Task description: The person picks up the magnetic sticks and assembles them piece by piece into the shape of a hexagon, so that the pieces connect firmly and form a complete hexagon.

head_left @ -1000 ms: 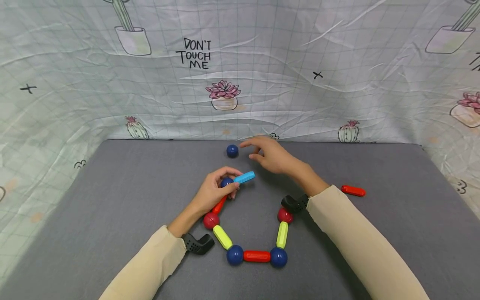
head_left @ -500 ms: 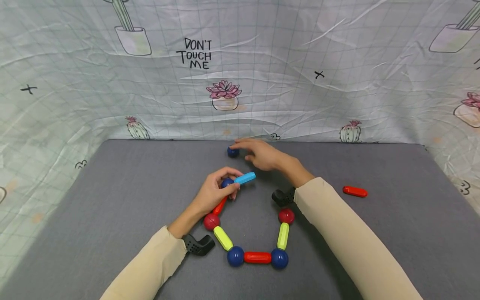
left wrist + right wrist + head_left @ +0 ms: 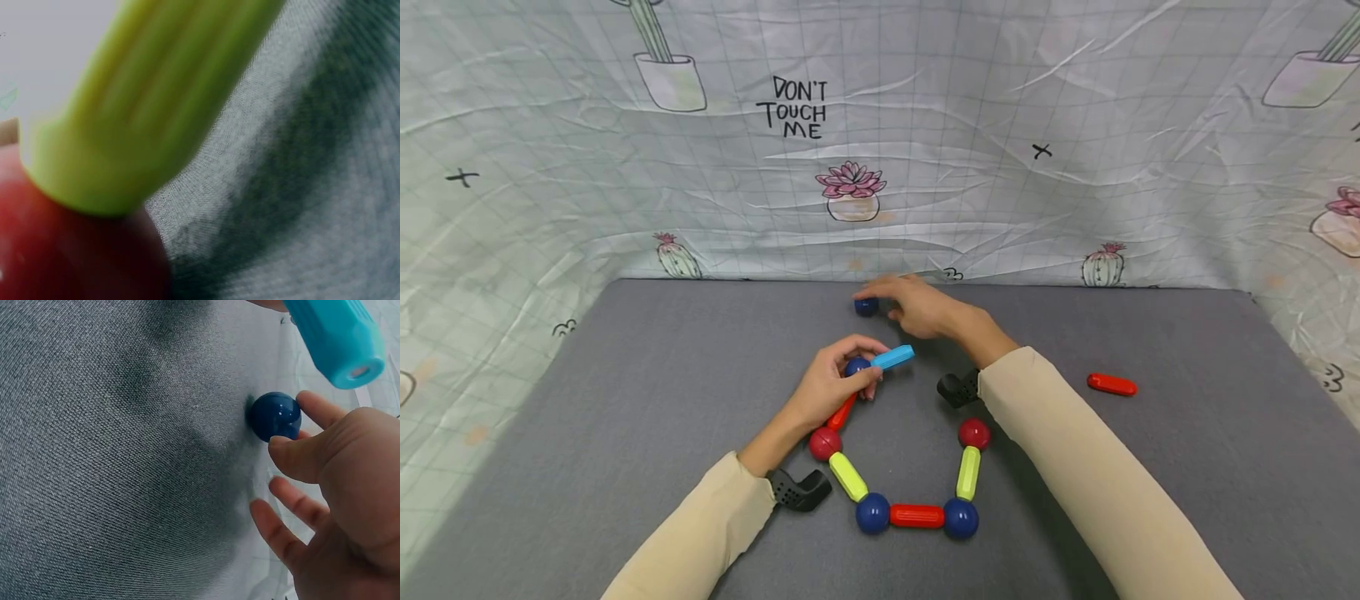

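My left hand [image 3: 827,379] grips a blue ball [image 3: 856,366] and the base of a light blue rod [image 3: 895,357] that sticks out to the right. From this ball a red rod [image 3: 841,413] leads down to a red ball [image 3: 825,443], part of an open chain of balls and rods on the table. Farther back, my right hand [image 3: 925,308] reaches over a separate blue ball [image 3: 274,417]. In the right wrist view, its thumb and index finger sit at either side of that ball, the other fingers spread. A yellow-green rod [image 3: 150,100] fills the left wrist view.
The chain continues through a yellow-green rod [image 3: 848,477], a red rod [image 3: 917,516] between two blue balls, and another yellow-green rod [image 3: 968,473] to a red ball [image 3: 974,434]. A loose red rod [image 3: 1112,384] lies right. A patterned curtain [image 3: 940,200] hangs behind the grey table [image 3: 587,417].
My right hand has moved left and its fingers have come down over the far blue ball. The left hand keeps its grip in place.
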Tool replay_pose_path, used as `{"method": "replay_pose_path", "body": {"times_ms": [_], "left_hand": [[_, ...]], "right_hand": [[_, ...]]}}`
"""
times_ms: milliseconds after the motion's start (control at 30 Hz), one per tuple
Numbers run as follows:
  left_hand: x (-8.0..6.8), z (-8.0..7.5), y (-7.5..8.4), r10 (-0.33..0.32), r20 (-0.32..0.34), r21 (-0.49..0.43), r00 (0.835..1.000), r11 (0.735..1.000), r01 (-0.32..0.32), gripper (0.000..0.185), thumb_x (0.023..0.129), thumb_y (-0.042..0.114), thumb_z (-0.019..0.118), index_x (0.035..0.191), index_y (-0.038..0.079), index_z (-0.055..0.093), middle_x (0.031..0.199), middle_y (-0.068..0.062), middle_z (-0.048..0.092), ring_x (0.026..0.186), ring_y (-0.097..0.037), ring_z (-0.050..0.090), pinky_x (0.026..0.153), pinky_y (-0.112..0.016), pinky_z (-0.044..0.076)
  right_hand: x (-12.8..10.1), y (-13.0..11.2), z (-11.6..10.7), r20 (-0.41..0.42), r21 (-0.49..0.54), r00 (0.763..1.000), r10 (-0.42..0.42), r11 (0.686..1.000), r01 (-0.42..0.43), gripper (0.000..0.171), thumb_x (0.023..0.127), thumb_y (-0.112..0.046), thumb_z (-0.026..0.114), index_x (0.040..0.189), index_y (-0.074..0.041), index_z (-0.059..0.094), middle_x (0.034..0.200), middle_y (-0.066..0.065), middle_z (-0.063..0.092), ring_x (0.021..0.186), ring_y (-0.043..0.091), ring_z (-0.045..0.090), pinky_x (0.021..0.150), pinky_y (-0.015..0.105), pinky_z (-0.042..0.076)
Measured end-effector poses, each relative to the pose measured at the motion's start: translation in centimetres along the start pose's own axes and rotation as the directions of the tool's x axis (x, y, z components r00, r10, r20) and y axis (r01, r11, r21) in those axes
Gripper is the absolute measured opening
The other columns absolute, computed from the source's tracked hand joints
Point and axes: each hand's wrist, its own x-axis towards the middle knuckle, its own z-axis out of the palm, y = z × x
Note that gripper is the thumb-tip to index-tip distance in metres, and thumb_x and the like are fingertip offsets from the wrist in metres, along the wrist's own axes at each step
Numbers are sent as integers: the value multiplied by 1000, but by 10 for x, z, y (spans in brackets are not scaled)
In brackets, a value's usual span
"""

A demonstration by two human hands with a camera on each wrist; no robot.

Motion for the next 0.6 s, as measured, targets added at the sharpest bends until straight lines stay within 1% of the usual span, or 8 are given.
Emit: {"method": "replay_pose_path", "body": {"times_ms": [67,133,233,367,467,533,600], "left_hand": [[0,0,0,1,-1,1,1000,1000,-1,22,92,-3,58,113,-8,57,80,-27,55,58,-24,55,58,-30,50],[0,0,0,3,-1,-3,1000,1000,-3,22,92,-4,58,113,-8,57,79,-27,55,58,-25,55,58,-30,50],[0,1,0,3,-1,-8,1000,1000,-3,21,91,-5,58,113,-8,57,80,-26,55,58,-25,55,57,-30,49],[0,1,-1,4,-3,-8,1000,1000,-4,21,91,-6,58,112,-8,57,80,-25,55,57,-25,54,57,-30,49],[0,1,-2,8,-3,-13,1000,1000,-8,21,91,-7,58,112,-9,57,80,-25,55,57,-24,54,56,-30,49],[0,1,-2,9,-3,-15,1000,1000,-9,21,91,-7,58,112,-9,57,80,-26,55,57,-24,54,56,-30,49],[0,1,-1,9,-3,-14,1000,1000,-9,21,91,-6,58,112,-9,57,79,-26,55,57,-23,54,56,-30,49]], "right_hand": [[0,0,0,-8,-12,1000,3,1000,-3,50,96,1,51,141,-19,48,147,6,40,139,24,28,113,46,1],[-1,2,1,-18,-24,1000,-3,1000,2,46,96,-1,54,138,-18,52,143,6,45,137,25,32,113,46,0],[-5,5,2,-36,-30,999,-18,999,17,38,95,-7,58,132,-16,58,136,6,52,132,25,39,113,47,6],[-13,9,3,-53,-13,998,-22,1000,22,33,95,-11,60,128,-14,62,130,6,57,126,25,45,109,45,23],[-21,12,4,-71,13,997,-3,1000,4,34,94,-12,62,128,-12,61,130,8,56,122,25,48,102,43,35],[-27,14,5,-84,35,996,22,999,-20,35,94,-13,62,129,-11,60,129,8,56,114,25,52,96,41,39],[-34,17,6,-102,52,994,42,998,-37,35,95,-13,62,129,-11,59,127,8,56,105,23,53,90,41,42]]}}
